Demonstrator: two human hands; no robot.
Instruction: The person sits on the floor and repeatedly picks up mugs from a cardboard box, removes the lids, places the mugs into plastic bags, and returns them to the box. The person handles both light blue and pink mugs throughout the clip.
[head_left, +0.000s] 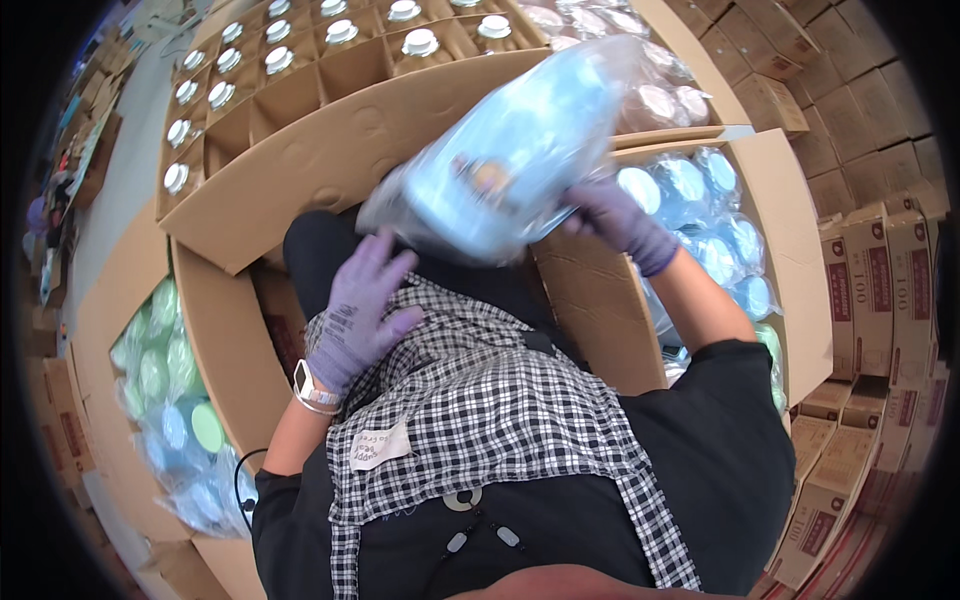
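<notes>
Both hands wear purple knit gloves. My right hand (611, 221) grips the lower right side of a blue bottle in a clear plastic bag (510, 157), tilted and blurred above my lap. My left hand (367, 304) has its fingers apart below the bag's lower left end; whether a fingertip touches the plastic is unclear. Ahead stands a divided cardboard carton (360, 120) of bottles with white caps (341, 31), several front compartments showing bare cardboard.
At right, an open carton (780, 262) holds bagged blue containers (682, 180). Another carton (217, 352) at left stands beside bagged green and blue containers (154, 371). Bagged pinkish items (652, 105) lie at the upper right. Stacked cartons (870, 292) line the right side.
</notes>
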